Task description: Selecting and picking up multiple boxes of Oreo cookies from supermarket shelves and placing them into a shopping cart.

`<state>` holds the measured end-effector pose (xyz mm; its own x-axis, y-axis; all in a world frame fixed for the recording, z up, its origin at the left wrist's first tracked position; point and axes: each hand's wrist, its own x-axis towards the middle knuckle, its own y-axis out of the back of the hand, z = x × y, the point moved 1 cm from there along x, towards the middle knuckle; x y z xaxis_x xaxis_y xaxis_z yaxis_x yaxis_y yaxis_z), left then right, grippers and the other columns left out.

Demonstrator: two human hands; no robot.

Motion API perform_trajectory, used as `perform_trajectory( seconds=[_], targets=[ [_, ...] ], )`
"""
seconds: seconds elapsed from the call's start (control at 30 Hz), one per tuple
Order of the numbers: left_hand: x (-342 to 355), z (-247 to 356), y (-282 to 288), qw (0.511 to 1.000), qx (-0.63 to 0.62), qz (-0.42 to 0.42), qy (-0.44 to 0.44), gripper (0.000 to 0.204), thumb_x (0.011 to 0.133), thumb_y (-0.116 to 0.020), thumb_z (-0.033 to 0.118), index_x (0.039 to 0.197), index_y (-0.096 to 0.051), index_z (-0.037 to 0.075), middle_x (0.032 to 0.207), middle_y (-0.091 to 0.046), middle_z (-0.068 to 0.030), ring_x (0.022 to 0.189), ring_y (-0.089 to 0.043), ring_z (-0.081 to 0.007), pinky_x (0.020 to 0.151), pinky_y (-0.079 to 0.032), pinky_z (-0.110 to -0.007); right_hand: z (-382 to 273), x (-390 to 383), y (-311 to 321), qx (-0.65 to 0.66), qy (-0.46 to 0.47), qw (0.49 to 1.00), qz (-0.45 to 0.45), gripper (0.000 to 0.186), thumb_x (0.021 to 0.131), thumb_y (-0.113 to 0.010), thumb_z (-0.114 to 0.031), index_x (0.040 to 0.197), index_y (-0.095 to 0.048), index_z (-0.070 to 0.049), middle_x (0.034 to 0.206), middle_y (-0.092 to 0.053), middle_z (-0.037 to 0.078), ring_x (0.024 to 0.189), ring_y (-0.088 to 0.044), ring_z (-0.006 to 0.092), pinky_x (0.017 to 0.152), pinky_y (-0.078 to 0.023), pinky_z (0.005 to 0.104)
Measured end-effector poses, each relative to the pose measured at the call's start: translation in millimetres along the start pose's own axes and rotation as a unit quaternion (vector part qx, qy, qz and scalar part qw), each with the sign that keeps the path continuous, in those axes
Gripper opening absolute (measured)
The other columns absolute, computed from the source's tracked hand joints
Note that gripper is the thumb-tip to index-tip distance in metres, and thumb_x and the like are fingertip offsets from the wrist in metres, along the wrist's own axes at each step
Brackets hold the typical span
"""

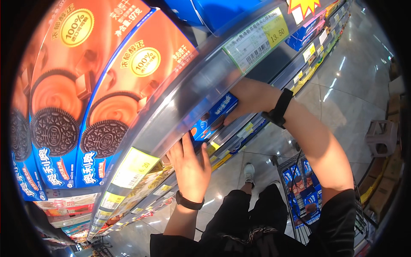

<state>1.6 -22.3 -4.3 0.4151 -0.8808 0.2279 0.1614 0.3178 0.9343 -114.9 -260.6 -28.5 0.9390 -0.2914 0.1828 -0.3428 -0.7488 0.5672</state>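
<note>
A small blue biscuit box with cookie pictures sits just under the clear shelf rail. My right hand reaches in over its right end, fingers gripping it and partly hidden by the rail. At the box's near end, my left hand has its thumb and index finger against it, the other fingers bent slightly. Large upright blue-and-orange cookie packs fill the upper shelf at left, above a price-label strip.
A metal trolley holding several blue biscuit packs stands beside my legs at lower right. Stacked cartons and a grey plastic stool are at the far right. Shelf edges run diagonally across the view above a shiny tiled floor.
</note>
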Motion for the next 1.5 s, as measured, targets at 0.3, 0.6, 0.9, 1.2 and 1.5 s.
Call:
perform_trajectory(
  seconds=[0.3, 0.6, 0.9, 1.2, 1.5],
  targets=[
    [-5, -6, -5, 0.998, 0.062, 0.013, -0.01, 0.066, 0.09, -0.061, 0.0, 0.152, -0.038, 0.001, 0.154, -0.036, -0.0284, 0.145, -0.032, -0.0469, 0.122, -0.018, -0.059, -19, -10, -12, -0.078, -0.035, 0.994, 0.061, 0.125, 0.061, -0.094, -0.046, 0.152, -0.027, 0.007, 0.14, -0.05, 0.033, 0.129, -0.052, 0.0454, 0.109, -0.045, 0.0435],
    [-36, 47, -27, 0.971, -0.127, 0.001, -0.201, 0.045, 0.091, -0.051, -0.01, 0.136, -0.053, -0.009, 0.144, -0.054, -0.0253, 0.139, -0.047, -0.0428, 0.118, -0.032, -0.05, -32, -165, 5, -0.078, -0.03, 0.935, 0.346, 0.081, 0.078, -0.086, -0.028, 0.145, -0.048, -0.004, 0.142, -0.056, 0.019, 0.129, -0.055, 0.0367, 0.107, -0.045, 0.0408],
    [-166, 132, -175, 0.698, -0.534, -0.462, 0.119, 0.046, 0.098, -0.054, -0.005, 0.143, -0.048, -0.001, 0.145, -0.055, -0.0129, 0.135, -0.052, -0.0224, 0.114, -0.037, -0.035, 4, -463, -110, -0.179, -0.465, 0.76, 0.418, 0.032, 0.087, -0.074, -0.008, 0.116, -0.064, 0.001, 0.115, -0.068, 0.018, 0.109, -0.065, 0.0369, 0.095, -0.051, 0.0396],
    [-273, 191, -228, 0.597, -0.535, -0.57, 0.179, 0.031, 0.1, -0.048, -0.009, 0.13, -0.055, -0.002, 0.126, -0.063, -0.0094, 0.122, -0.061, -0.0179, 0.108, -0.044, -0.03, 86, -516, -294, -0.016, -0.518, 0.822, 0.238, 0.06, 0.084, -0.077, -0.016, 0.136, -0.051, 0.002, 0.127, -0.061, 0.024, 0.119, -0.058, 0.0428, 0.102, -0.048, 0.0433],
    [-286, 193, -222, 0.631, -0.508, -0.558, 0.178, 0.024, 0.1, -0.049, -0.008, 0.122, -0.057, -0.002, 0.119, -0.064, -0.0088, 0.113, -0.064, -0.0164, 0.1, -0.048, -0.028, 168, -466, -349, -0.18, -0.664, 0.726, -0.001, 0.133, 0.058, -0.093, -0.048, 0.158, -0.016, -0.004, 0.137, -0.045, 0.015, 0.127, -0.049, 0.0316, 0.102, -0.044, 0.0553]
  ],
)
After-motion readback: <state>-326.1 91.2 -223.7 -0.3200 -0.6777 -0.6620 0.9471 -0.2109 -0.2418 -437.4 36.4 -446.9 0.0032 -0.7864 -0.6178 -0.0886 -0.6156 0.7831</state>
